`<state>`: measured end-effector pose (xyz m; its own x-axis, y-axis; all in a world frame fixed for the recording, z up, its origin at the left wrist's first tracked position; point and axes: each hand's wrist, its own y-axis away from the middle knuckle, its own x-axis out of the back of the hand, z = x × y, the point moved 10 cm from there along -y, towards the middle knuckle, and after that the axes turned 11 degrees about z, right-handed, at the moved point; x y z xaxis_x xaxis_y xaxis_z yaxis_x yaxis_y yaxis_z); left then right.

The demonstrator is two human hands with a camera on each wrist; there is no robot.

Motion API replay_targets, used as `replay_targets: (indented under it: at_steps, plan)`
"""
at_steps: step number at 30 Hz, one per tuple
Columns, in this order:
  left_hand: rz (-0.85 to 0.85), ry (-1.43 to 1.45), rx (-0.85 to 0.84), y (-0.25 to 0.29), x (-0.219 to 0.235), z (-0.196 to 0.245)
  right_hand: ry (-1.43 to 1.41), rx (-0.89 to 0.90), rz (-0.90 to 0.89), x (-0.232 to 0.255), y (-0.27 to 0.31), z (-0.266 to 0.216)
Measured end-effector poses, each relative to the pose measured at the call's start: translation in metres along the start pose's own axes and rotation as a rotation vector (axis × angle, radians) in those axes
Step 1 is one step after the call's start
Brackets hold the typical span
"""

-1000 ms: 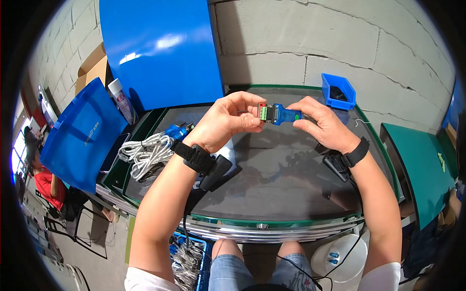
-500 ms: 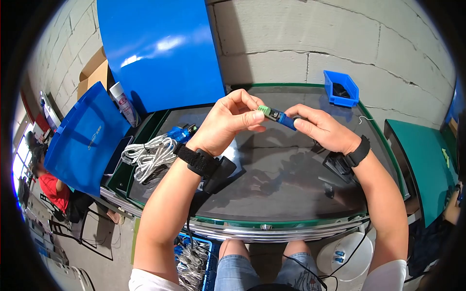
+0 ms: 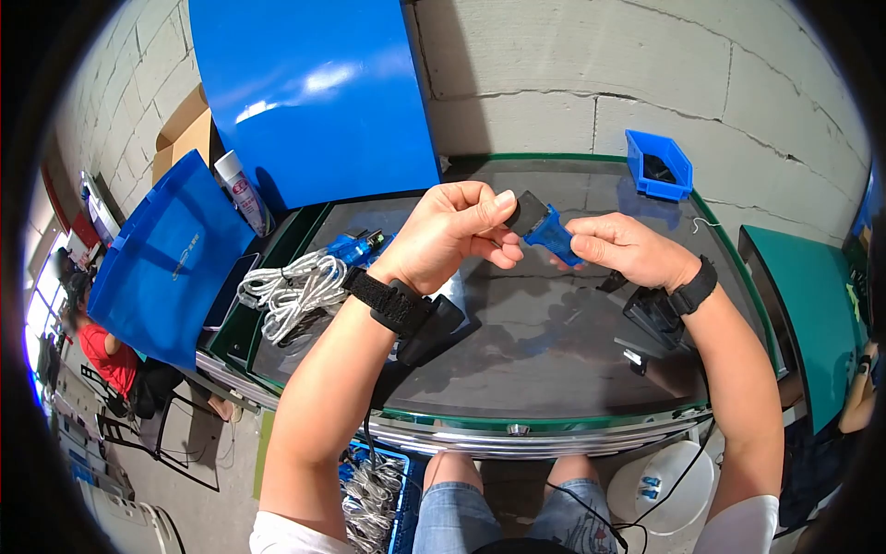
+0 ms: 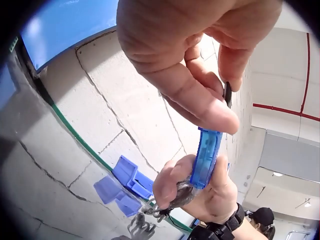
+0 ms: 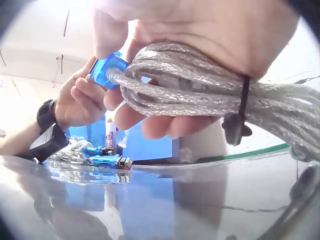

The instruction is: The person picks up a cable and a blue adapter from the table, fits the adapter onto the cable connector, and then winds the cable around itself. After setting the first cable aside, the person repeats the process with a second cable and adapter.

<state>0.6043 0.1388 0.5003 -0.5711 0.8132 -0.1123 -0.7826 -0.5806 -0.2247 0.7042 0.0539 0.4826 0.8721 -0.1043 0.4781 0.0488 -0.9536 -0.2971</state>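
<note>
Over the table, my left hand (image 3: 443, 226) pinches the black end piece (image 3: 528, 214) of a translucent blue cable connector (image 3: 552, 237) between thumb and fingers. My right hand (image 3: 637, 249) grips the connector's blue body from the other side. In the right wrist view, a coil of silver braided cable (image 5: 185, 100) lies against the right palm and fingers, bound by a black tie (image 5: 243, 102). The cable runs into the back of the blue connector. Seen from the left wrist, the connector stands edge-on between both hands, its black end mostly hidden by the left fingers.
Coiled cables (image 3: 291, 286) with blue connectors (image 3: 355, 246) lie at the table's left. A spray can (image 3: 242, 189) stands behind them. At the back right sits a small blue bin (image 3: 683, 190). Below the front edge are a blue crate (image 3: 406, 512) of cables and a white bucket (image 3: 688, 503).
The connector has been turned over between the hands: its green terminal block faced up before, and now a plain black face shows. Both hands keep hold of it.
</note>
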Motion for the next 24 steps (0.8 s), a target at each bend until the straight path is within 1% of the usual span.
replay_targets:
  at_steps: [2,5,10,12,15,19,21,24]
  plan:
    - [0.01,0.036,0.034,0.001,-0.001,0.0,-0.019,-0.008,0.01,0.0,0.001,-0.001]
    - [-0.008,0.071,0.034,0.0,-0.001,0.0,-0.035,-0.017,0.015,0.002,0.001,0.0]
    - [-0.015,0.05,0.019,0.001,-0.003,0.0,-0.011,0.008,0.001,0.002,0.0,0.006]
    - [-0.023,0.027,0.013,0.001,-0.003,0.001,0.009,-0.026,-0.029,0.0,0.0,0.012]
    - [-0.045,0.02,0.02,0.002,-0.005,0.0,0.043,0.008,-0.05,-0.002,0.001,0.005]
    - [-0.101,0.043,0.001,0.003,-0.009,-0.001,0.081,-0.009,-0.069,-0.002,0.002,0.007]
    - [-0.129,0.048,-0.003,0.004,-0.011,0.001,0.031,-0.04,-0.023,-0.002,0.004,0.0]
    - [-0.153,0.009,-0.013,0.006,-0.016,0.002,-0.018,-0.04,-0.034,-0.006,0.004,-0.006]
